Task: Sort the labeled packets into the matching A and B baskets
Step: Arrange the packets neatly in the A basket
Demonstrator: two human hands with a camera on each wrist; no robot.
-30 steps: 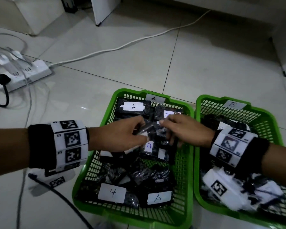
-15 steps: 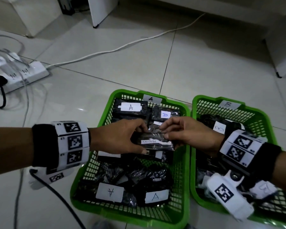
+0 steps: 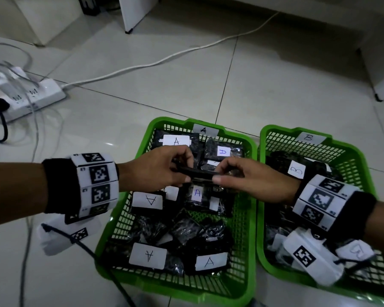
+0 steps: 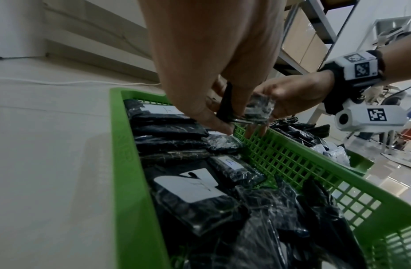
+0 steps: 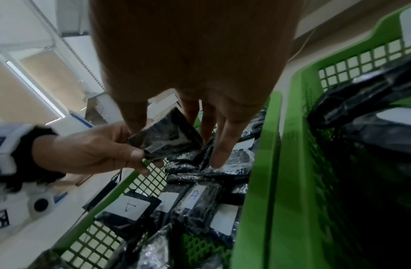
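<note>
Two green baskets stand side by side on the floor: basket A (image 3: 140, 149) on the left, basket B (image 3: 361, 165) on the right. Both hold black packets with white labels. Above the far half of basket A, my left hand (image 3: 162, 171) and right hand (image 3: 242, 178) pinch the two ends of one small black packet (image 3: 197, 172), seen nearly edge-on in the head view. In the right wrist view the packet (image 5: 167, 134) shows its flat shiny face and a strip of small print. No letter label on it can be read.
A white power strip (image 3: 29, 98) with plugs and a white cable (image 3: 164, 58) lie on the tiled floor at the far left. White furniture legs (image 3: 133, 16) stand beyond. A black cable (image 3: 111, 275) runs past the near left corner of basket A.
The packet held between both hands has been tilted from flat, label strip facing up, to nearly edge-on. Both hands stayed over the far part of basket A.
</note>
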